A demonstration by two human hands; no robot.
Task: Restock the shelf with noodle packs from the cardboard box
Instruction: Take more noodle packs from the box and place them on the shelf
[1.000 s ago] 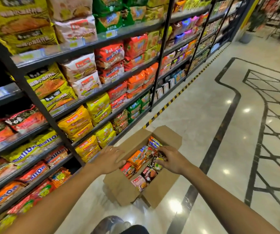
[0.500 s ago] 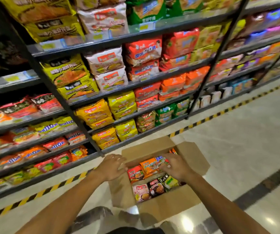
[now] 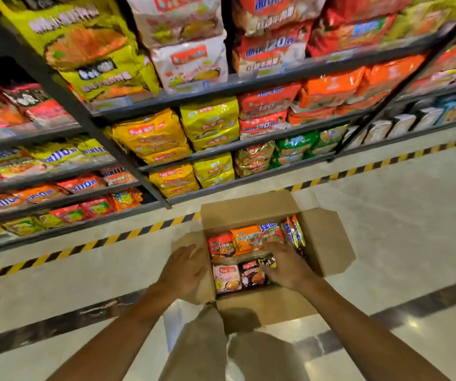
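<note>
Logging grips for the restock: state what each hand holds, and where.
Left hand rests flat on the cardboard box's left flap, gripping nothing. Right hand lies on the noodle packs; a grip cannot be told.

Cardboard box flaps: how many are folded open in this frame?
4. Far flap toward the shelf, right flap, near flap by the person, left flap under the left hand.

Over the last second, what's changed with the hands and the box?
The view swung toward the shelf. The right hand slid nearer in the cardboard box, from the far packs onto the black pack; no pack lifted. The left hand stayed flat on the left flap, and the packs look unmoved.
</note>
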